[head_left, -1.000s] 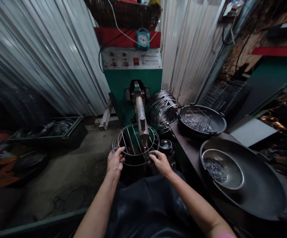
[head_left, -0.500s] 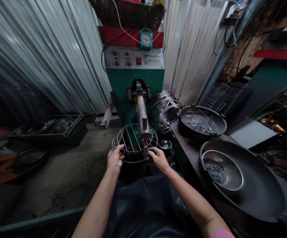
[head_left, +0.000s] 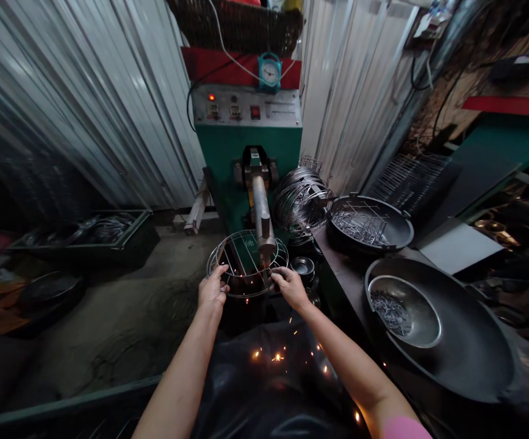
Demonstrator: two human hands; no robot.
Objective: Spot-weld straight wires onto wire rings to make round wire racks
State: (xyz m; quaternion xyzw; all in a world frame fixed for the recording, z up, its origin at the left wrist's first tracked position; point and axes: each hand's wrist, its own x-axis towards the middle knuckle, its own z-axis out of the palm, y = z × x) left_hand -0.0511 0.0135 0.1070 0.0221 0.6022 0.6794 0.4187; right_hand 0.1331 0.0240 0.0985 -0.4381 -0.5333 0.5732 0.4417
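A round wire rack [head_left: 244, 275] with straight cross bars sits under the metal arm [head_left: 262, 213] of a green machine [head_left: 248, 141]. My left hand [head_left: 213, 289] grips its left rim between thumb and fingers. At the right side of the rim, just beside the arm's tip, my right hand [head_left: 289, 286] is pinched closed; what lies between its fingertips is too small to make out. Orange sparks [head_left: 277, 357] scatter below the tip and over the dark apron [head_left: 264, 390]. A red lamp [head_left: 212, 97] glows on the control panel.
Coiled wire rings [head_left: 303, 201] hang right of the machine. On the right-hand bench stand a black pan [head_left: 401, 228] of wire pieces and a large wok [head_left: 470, 341] holding a steel bowl [head_left: 431, 317]. A green crate [head_left: 127, 241] stands on the left.
The machine's arm tip has come down slightly. Sparks have appeared around the rack and apron, and the red panel lamp has lit up. Both hands keep nearly the same place.
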